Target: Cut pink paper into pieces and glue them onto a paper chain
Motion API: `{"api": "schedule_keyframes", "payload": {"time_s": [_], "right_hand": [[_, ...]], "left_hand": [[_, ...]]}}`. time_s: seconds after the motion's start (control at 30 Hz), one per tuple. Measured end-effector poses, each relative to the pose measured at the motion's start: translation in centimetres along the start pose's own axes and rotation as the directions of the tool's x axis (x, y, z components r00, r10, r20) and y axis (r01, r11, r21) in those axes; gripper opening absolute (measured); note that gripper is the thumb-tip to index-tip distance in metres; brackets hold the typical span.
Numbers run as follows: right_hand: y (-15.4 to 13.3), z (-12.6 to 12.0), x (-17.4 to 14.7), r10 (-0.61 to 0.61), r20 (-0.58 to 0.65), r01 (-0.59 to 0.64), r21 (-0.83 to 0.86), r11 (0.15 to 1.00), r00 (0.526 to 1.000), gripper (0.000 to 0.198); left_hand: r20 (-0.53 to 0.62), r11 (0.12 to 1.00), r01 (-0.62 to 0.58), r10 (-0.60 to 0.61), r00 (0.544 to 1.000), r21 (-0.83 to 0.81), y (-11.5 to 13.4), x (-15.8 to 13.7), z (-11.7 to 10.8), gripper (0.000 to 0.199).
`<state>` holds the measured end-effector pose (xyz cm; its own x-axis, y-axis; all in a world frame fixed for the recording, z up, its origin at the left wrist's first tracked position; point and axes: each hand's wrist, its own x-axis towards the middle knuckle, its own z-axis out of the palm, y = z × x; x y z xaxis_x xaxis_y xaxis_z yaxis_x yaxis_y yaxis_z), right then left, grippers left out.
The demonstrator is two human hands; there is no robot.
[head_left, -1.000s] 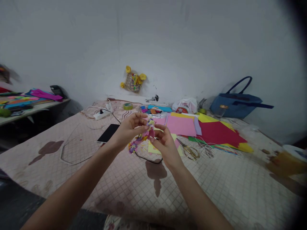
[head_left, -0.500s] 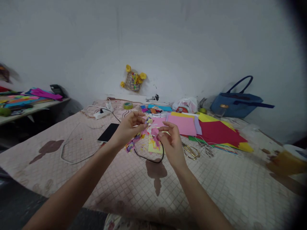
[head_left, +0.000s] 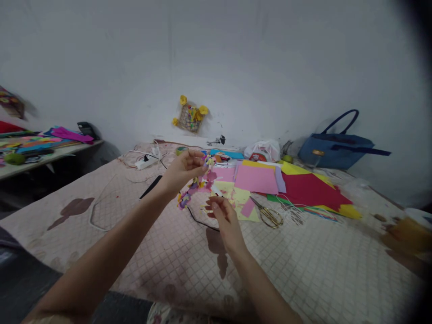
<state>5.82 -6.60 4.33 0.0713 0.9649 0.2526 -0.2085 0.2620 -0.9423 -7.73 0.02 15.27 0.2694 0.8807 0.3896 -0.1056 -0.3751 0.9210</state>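
Note:
My left hand is closed on the upper end of a paper garland made of small pink, purple and yellow pieces. The garland hangs in an arc above the table, its lower end left of my right hand. My right hand is apart from it, fingers loosely spread, and I see nothing held in them. Beyond the right hand lies a pale yellow sheet with pink paper scraps on it. A black cable runs on the cloth beneath the hands.
Gold-handled scissors lie right of my right hand, beside white string. Pink sheets and red paper lie behind. A dark phone or tablet, a power strip and a blue bag are also on the table.
My right hand has moved away from the garland, down toward me, and its fingers have opened. The left hand has raised the garland slightly, so more of it shows. The view has shifted slightly.

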Motion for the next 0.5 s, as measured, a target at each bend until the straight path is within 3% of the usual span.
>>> {"api": "schedule_keyframes", "payload": {"time_s": [0.1, 0.23, 0.5], "right_hand": [[0.9, 1.1, -0.1, 0.06, 0.031, -0.062, 0.069, 0.996, 0.998, 0.029], [1.7, 2.0, 0.4, 0.027, 0.0, -0.027, 0.053, 0.998, 1.0, 0.028], [2.7, 2.7, 0.9, -0.053, -0.036, 0.057, 0.093, 0.994, 0.998, 0.034]], "left_hand": [[-0.015, 0.997, 0.051, -0.052, 0.999, -0.05, -0.1, 0.2, 0.4, 0.037], [-0.048, 0.986, 0.11, -0.117, 0.992, -0.124, -0.3, 0.4, 1.2, 0.039], [-0.151, 0.976, 0.052, -0.085, 0.985, -0.212, -0.8, 0.9, 2.0, 0.04]]}}
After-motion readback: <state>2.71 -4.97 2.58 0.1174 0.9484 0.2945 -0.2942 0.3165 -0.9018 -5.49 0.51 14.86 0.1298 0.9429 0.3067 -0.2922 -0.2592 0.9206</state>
